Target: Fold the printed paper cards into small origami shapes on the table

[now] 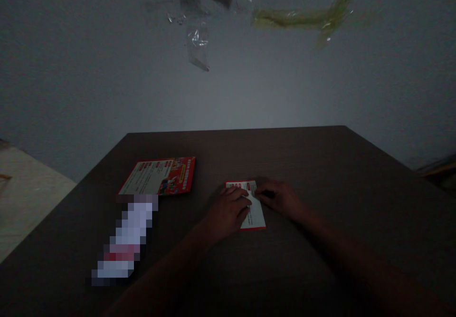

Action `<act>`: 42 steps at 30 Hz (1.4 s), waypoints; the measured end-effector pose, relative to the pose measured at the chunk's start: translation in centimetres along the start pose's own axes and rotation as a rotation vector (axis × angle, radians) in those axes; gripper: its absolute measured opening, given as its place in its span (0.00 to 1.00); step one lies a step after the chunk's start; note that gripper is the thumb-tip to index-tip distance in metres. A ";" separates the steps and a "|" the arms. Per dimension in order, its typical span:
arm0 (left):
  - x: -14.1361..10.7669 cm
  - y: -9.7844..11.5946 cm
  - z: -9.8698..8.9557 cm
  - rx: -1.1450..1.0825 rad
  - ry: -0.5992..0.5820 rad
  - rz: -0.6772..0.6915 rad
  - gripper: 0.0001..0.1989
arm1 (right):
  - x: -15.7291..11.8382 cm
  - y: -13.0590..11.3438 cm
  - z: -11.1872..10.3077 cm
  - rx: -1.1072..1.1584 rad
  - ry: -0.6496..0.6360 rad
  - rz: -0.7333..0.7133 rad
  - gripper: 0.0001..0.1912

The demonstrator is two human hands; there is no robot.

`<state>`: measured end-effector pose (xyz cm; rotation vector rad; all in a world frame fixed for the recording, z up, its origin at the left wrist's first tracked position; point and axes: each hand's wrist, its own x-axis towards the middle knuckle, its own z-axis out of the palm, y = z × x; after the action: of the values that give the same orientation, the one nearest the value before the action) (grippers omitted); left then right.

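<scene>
A white leaflet with red edges and red printed labels [253, 215] lies on the dark table in front of me, narrow as though folded. My left hand [228, 210] rests flat across its left part, fingers stretched out, covering much of the print. At the leaflet's upper right edge, my right hand [280, 198] is closed in a pinch, thumb and fingertips together on the paper. Farther left lies a stack of wider red-and-white printed leaflets [153, 177], with coloured pictures at its right end. Neither hand touches that stack.
A pixelated whitish object with a reddish band [123, 241] lies on the table left of my left forearm. The dark wooden table [249, 153] stands against a grey wall [228, 93] bearing tape remnants [292, 18]. Pale floor [28, 198] shows at the left.
</scene>
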<state>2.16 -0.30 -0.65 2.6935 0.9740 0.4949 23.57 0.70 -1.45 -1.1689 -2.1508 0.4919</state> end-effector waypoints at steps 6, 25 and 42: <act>0.0 0.2 -0.1 -0.019 0.007 -0.023 0.10 | -0.5 0.8 0.9 -0.015 0.000 -0.067 0.05; -0.1 0.1 0.0 -0.052 0.028 -0.031 0.10 | -1.4 0.5 -0.4 0.040 -0.100 0.060 0.22; -0.3 0.1 0.1 -0.050 0.035 -0.041 0.10 | -1.5 0.6 -0.9 -0.063 -0.258 0.105 0.53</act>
<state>2.06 -0.52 -0.80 2.6240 1.0101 0.5527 25.21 -0.26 -1.67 -1.3188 -2.3451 0.6569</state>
